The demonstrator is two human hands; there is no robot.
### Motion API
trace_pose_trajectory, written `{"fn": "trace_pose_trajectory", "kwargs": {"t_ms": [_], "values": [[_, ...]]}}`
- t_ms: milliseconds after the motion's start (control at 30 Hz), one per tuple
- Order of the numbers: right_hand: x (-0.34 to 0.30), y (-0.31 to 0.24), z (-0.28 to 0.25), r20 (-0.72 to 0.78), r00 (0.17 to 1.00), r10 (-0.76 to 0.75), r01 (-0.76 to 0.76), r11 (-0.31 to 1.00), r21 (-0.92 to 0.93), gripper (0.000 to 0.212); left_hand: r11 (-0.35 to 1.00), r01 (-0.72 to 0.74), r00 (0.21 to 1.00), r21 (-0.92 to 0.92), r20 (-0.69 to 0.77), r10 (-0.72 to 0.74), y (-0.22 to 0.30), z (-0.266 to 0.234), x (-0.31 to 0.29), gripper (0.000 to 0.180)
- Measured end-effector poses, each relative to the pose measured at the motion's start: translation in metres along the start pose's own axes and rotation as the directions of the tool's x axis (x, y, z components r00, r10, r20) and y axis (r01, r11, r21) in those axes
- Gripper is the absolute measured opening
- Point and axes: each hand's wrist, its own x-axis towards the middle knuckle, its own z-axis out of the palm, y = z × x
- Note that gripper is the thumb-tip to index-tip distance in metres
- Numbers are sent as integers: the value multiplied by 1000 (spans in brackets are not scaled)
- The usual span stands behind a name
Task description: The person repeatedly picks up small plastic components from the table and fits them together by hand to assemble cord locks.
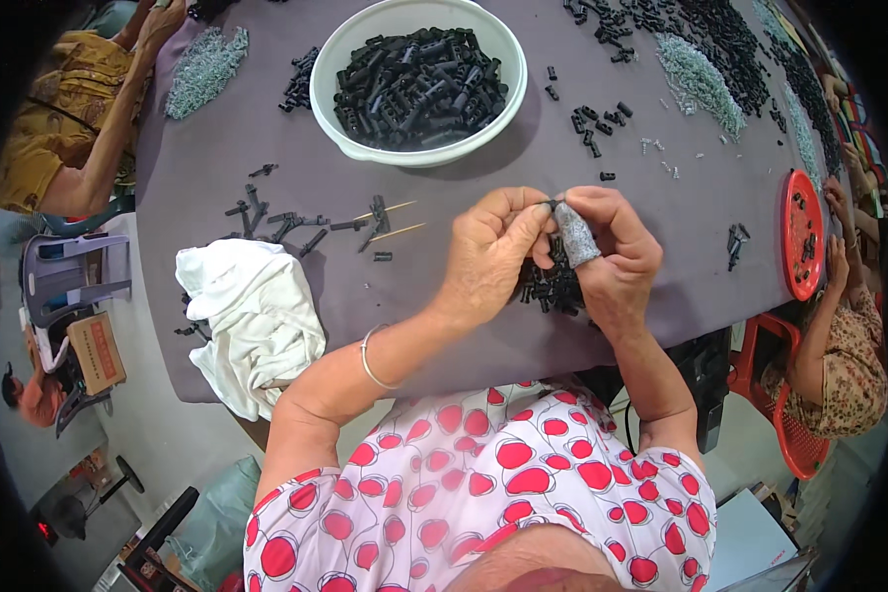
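Observation:
My left hand [491, 252] and my right hand [622, 261] meet over the near part of the table, fingertips almost touching. Between them they pinch a small black plastic part [555, 203], mostly hidden by the fingers. A grey speckled cloth finger cover [576, 235] sits on my right thumb. Just below the hands lies a heap of small black plastic parts [551, 289], partly covered by them. To the left, several longer black pieces [291, 225] are scattered near two thin wooden sticks [397, 232].
A white bowl [419, 158] full of black parts stands at the far middle. A white cloth [252, 316] hangs over the near left edge. Silvery small-part piles [701, 84] and black heaps lie far right. A red tray [801, 237] sits by other people at the right.

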Motion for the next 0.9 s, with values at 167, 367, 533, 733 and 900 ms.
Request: {"fn": "trace_pose_trajectory", "kwargs": {"t_ms": [167,367,533,733,900], "values": [[3,-4,-2,84,968,-236,248,948,-199,41,938,235,972,-256,81,-222,21,0,5,17],[3,-9,-3,94,916,-391,395,833,-386,46,816,433,894,-382,299,-334,23,-4,7,23],[3,-13,-7,132,931,-341,366,846,-387,46,771,475,871,-423,351,-344,17,-8,8,23],[5,-6,-14,182,877,-444,469,717,-516,46,837,438,885,-327,320,-338,20,-7,7,21],[5,-8,-13,243,844,-478,524,638,-565,45,943,303,944,-135,179,-278,23,1,1,21]]}}
